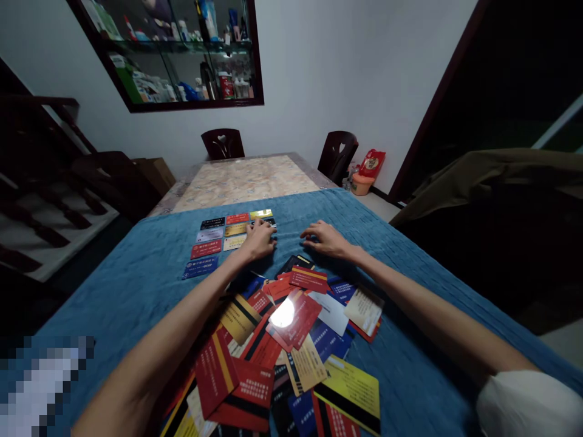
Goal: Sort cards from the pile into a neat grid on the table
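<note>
My left hand (260,240) reaches to the right side of a laid-out group of cards, its bent fingers on a black card (271,223) that they partly cover. Beside it are a gold card (235,229), a red card (237,218), a yellow card (261,213) and a pale card (234,243). Farther left, a column holds a black, a silver, a red and a blue card (200,267). My right hand (325,238) rests on the blue cloth, fingers apart and slightly curled, holding nothing. Between my forearms lies a loose pile of overlapping cards (296,318).
A blue cloth (410,352) covers the near part of the table; its patterned top (241,179) shows beyond. Two dark chairs (223,143) stand at the far end. A red bag (372,162) sits on the floor at right. A glass-shelved cabinet (182,45) is set in the wall.
</note>
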`<state>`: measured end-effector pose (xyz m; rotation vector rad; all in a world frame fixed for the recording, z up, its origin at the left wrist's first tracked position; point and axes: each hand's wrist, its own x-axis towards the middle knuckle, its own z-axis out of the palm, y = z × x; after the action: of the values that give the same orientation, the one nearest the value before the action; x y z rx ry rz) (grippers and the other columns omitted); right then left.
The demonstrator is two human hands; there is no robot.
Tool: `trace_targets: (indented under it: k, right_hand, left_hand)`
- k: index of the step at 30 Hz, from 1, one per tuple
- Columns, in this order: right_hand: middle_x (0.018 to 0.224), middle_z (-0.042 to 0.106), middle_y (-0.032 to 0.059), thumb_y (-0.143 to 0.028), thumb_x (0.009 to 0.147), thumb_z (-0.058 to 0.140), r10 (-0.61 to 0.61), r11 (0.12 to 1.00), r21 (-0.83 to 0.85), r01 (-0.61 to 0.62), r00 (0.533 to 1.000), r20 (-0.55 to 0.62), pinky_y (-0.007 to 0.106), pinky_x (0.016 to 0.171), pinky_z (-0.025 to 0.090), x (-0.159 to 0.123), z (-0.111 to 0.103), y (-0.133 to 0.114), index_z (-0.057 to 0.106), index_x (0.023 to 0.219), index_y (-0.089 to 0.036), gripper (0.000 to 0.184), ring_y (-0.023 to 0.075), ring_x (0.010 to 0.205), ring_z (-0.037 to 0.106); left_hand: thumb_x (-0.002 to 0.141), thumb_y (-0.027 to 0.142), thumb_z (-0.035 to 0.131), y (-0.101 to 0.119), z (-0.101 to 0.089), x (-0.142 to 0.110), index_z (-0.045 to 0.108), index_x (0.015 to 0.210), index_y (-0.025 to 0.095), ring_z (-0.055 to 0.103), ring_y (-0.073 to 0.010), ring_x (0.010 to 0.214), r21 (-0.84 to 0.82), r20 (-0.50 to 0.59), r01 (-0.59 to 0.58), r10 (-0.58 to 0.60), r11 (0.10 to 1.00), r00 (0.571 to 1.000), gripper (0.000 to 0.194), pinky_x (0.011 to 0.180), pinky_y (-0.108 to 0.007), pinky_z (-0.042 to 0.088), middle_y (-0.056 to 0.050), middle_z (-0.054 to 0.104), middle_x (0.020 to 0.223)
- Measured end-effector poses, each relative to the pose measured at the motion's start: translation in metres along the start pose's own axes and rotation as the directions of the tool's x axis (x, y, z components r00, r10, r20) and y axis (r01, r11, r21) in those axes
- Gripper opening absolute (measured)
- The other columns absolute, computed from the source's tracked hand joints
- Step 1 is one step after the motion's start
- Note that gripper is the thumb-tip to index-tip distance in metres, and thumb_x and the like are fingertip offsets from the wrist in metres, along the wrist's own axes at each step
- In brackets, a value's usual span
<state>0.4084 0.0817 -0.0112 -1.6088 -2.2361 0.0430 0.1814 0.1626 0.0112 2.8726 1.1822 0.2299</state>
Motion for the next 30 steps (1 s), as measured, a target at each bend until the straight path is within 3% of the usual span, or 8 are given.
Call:
trace_targets:
  k: [6,10,14,22,25,30]
  right_hand:
    - [0.092,0.070,0.0076,-0.030,0.090,0.061,-0.027,1.000,0.014,0.027,0.999,-0.024,0.033,0.081,0.039,-0.047,-0.014,0.000,0.072,0.102,-0.019,0.020,0.0212,0.088,0.055]
    - [0.090,0.070,0.0071,-0.032,0.090,0.059,-0.051,0.996,0.080,0.049,0.998,0.029,0.036,0.084,0.040,-0.077,-0.023,0.003,0.072,0.100,-0.020,0.020,0.0201,0.084,0.056]
    - [0.090,0.069,0.0065,-0.033,0.091,0.057,-0.014,0.996,0.092,0.008,0.998,0.065,0.037,0.086,0.039,-0.099,-0.027,0.009,0.073,0.095,-0.021,0.020,0.0201,0.085,0.057]
    - [0.092,0.070,0.0072,-0.025,0.091,0.050,0.015,0.996,0.090,-0.021,0.998,0.063,0.036,0.086,0.039,-0.106,-0.025,0.014,0.073,0.097,-0.020,0.025,0.0200,0.085,0.057]
    - [0.089,0.070,0.0072,-0.022,0.088,0.050,0.018,0.997,0.074,-0.022,0.998,0.062,0.033,0.082,0.038,-0.106,-0.022,0.017,0.073,0.098,-0.018,0.025,0.0194,0.083,0.056]
    - [0.090,0.070,0.0080,-0.021,0.088,0.051,0.027,0.996,0.089,-0.030,0.999,0.034,0.033,0.079,0.038,-0.108,-0.019,0.020,0.074,0.098,-0.018,0.026,0.0200,0.083,0.055]
  left_hand:
    - [0.084,0.026,0.058,0.037,-0.004,-0.015,0.070,0.112,0.020,0.041,-0.0327,0.124,-0.083,0.016,-0.071,0.072,0.994,0.997,0.031,0.099,-0.050,0.033,-0.011,0.066,0.117]
    - [0.086,0.027,0.058,0.067,-0.005,-0.028,0.071,0.110,0.019,0.042,-0.0313,0.121,-0.134,0.028,-0.155,0.160,0.979,0.987,0.028,0.099,-0.050,0.034,-0.011,0.066,0.114]
    - [0.087,0.040,0.060,0.099,-0.007,-0.041,0.070,0.106,0.020,0.042,-0.0312,0.120,-0.184,0.046,-0.253,0.265,0.950,0.963,0.030,0.098,-0.050,0.035,-0.010,0.067,0.112]
    - [0.075,0.067,0.062,0.160,-0.002,-0.055,0.063,0.113,0.012,0.045,-0.0375,0.121,-0.164,0.141,-0.367,0.390,0.915,0.910,0.067,0.100,-0.058,0.035,-0.019,0.062,0.120]
    - [0.068,0.072,0.065,0.175,0.003,-0.058,0.058,0.119,0.008,0.045,-0.0401,0.122,-0.148,0.148,-0.359,0.380,0.921,0.913,0.082,0.103,-0.063,0.032,-0.024,0.056,0.128]
    - [0.064,0.070,0.070,0.188,0.006,-0.059,0.056,0.119,0.010,0.042,-0.0411,0.126,-0.161,0.152,-0.308,0.332,0.938,0.931,0.083,0.106,-0.067,0.027,-0.025,0.052,0.133]
